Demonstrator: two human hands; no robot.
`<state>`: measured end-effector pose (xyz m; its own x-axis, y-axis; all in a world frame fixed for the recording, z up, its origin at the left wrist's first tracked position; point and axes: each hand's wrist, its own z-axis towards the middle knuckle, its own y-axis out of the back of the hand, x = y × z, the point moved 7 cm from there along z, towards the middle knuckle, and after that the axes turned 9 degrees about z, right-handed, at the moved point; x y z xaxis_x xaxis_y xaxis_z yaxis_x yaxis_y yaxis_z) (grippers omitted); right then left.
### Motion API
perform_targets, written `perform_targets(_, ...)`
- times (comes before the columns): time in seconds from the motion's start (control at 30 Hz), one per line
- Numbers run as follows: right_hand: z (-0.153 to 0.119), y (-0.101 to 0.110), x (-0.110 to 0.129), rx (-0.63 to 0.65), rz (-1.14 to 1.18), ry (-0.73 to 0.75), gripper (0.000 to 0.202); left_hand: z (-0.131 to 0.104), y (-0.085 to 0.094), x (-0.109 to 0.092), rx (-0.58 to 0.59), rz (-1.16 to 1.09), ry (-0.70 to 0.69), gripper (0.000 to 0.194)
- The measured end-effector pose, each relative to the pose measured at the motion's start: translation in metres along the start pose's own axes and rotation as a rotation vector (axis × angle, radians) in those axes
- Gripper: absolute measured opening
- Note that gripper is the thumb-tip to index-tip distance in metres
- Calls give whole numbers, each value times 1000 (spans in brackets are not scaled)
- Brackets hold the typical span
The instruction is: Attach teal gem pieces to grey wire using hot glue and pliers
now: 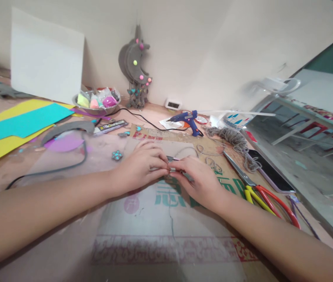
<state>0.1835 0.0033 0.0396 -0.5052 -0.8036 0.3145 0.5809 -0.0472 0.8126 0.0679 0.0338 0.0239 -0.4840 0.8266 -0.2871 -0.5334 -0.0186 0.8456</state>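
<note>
My left hand [147, 164] and my right hand [200, 178] meet fingertip to fingertip above the middle of the work surface, both closed in a pinch. Thin grey yarn [171, 209] trails down from between the fingertips toward me. A small dark piece [171, 158] shows just behind the fingers; its kind is too small to make out. Left of my left hand lies a grey star with turquoise dots [116, 155]. Past my right hand, loose loops of yarn lead to a tangled grey skein [231, 139].
Scissors [260, 192] and a phone [272, 172] lie at the right edge. Behind stand a blue glue gun [188, 119] with its cord and a bowl [96, 102] of coloured clay packets. Yellow and turquoise sheets [28, 121] lie left. A grey moon ornament [137, 64] hangs at the wall.
</note>
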Motion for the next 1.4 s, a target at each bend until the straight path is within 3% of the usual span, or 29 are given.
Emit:
perform_targets(0.5, 1, 3, -3, -16, 62, -58, 9, 1, 8, 7, -57, -68, 131, 20)
perform_targets(0.63, 1, 8, -24, -71, 120, -247, 9, 0, 9, 11, -61, -105, 183, 20)
perform_targets(0.73, -4, 17, -54, -212, 270, -489, 9, -2, 9, 16, -68, -142, 267, 27)
perform_targets(0.83, -11, 21, -74, -350, 449, -609, 11, -3, 11, 19, -88, -183, 334, 30)
perform_targets(0.93, -12, 17, -75, -349, 550, -625, 13, -3, 11, 21, -76, -220, 368, 25)
perform_targets(1.17, -10, 8, -50, -241, 550, -560, 10, -4, 15, 31, -103, -260, 485, 16)
perform_targets(1.4, -12, 6, -45, -204, 533, -493, 11, -1, 15, 22, -83, -157, 362, 17)
